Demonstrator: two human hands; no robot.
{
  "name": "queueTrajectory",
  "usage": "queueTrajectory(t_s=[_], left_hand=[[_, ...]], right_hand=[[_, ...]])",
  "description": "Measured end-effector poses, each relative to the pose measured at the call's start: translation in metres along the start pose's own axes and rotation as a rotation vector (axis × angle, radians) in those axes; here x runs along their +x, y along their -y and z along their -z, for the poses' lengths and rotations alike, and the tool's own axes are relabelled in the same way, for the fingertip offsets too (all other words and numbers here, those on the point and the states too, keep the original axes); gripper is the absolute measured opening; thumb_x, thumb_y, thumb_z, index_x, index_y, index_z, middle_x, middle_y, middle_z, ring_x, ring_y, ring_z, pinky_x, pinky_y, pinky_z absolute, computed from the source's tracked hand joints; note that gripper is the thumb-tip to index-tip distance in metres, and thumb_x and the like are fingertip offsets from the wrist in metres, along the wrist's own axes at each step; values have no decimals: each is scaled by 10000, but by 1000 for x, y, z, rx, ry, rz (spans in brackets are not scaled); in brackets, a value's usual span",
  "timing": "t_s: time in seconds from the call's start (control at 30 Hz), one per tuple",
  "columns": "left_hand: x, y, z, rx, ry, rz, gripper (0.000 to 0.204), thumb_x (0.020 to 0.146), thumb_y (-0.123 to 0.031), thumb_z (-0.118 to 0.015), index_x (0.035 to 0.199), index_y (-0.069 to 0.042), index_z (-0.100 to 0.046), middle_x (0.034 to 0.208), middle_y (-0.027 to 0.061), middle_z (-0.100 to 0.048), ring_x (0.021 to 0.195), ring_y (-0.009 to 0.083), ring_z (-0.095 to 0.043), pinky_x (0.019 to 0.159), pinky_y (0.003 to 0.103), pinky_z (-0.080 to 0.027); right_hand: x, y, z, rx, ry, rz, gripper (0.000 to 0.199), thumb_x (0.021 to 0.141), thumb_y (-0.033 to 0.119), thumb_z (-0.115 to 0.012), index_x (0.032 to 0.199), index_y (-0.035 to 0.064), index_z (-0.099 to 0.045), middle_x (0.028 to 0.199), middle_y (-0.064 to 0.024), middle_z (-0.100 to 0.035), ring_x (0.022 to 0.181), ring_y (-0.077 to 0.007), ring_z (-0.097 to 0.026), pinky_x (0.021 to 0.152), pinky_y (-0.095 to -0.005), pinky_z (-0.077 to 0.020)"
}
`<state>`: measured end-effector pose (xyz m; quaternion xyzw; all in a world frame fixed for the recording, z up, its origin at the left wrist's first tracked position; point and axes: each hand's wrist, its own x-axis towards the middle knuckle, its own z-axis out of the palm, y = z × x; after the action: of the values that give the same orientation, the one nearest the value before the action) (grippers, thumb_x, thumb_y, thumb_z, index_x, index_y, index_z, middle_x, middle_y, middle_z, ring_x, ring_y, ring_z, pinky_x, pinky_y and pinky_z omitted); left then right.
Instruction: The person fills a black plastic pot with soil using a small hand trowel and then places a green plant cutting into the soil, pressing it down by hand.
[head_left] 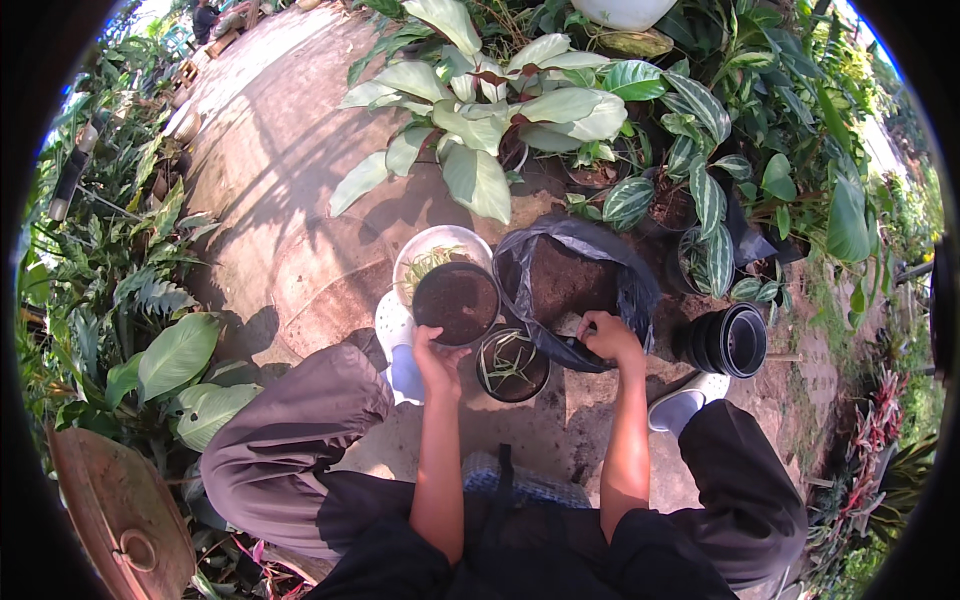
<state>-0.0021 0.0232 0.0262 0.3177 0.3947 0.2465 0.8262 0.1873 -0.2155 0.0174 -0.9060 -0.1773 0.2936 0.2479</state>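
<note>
My left hand [440, 362] grips the near rim of a round black plant pot [456, 304] filled with dark soil. The pot is held in front of a white bowl [440, 238] with cut green stems and leaves in it, partly covering it. At the near edge of an open black plastic bag [634, 290] of brown soil [572, 280], my right hand [612, 340] is closed, its fingers curled. A small pale thing shows by its fingertips; what it is, I cannot make out. Between my hands stands a second black pot [513, 366] with soil and green cuttings.
Nested black pots [728, 340] lie to the right of the bag, near my right shoe [688, 398]. A potted plant with large pale leaves [480, 120] and striped-leaf plants [708, 190] crowd the far side. Foliage lines the left; a brown round object [120, 510] stands at lower left.
</note>
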Motion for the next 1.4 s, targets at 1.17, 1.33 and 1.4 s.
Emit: queueTrajectory(t_s=[1.17,1.33,1.4], left_hand=[[28,-25,50,-399,-385,-278,348,812,-146,-562,1114,-82,-402,1215,126,-486,1080,286,-556,881,480,-535],[27,-25,40,-378,-400,-288,339,793,-134,-557,1083,-96,-386,1203,115,-463,1109,275,-520,917,489,-487],[26,-27,43,-384,-424,-292,341,786,-129,-555,1079,-99,-384,1195,115,-460,1118,273,-509,921,489,-474]], right_hand=[[171,204,-142,427,251,-18,368,864,10,-574,1210,70,-686,845,-159,-722,643,-250,-710,553,-354,-575],[199,191,-187,809,189,-174,185,943,167,-631,1051,30,-694,715,-75,-651,447,-120,-481,387,-276,-385],[204,197,-191,768,133,-235,168,942,180,-645,998,27,-690,711,-73,-646,455,-118,-479,390,-286,-374]])
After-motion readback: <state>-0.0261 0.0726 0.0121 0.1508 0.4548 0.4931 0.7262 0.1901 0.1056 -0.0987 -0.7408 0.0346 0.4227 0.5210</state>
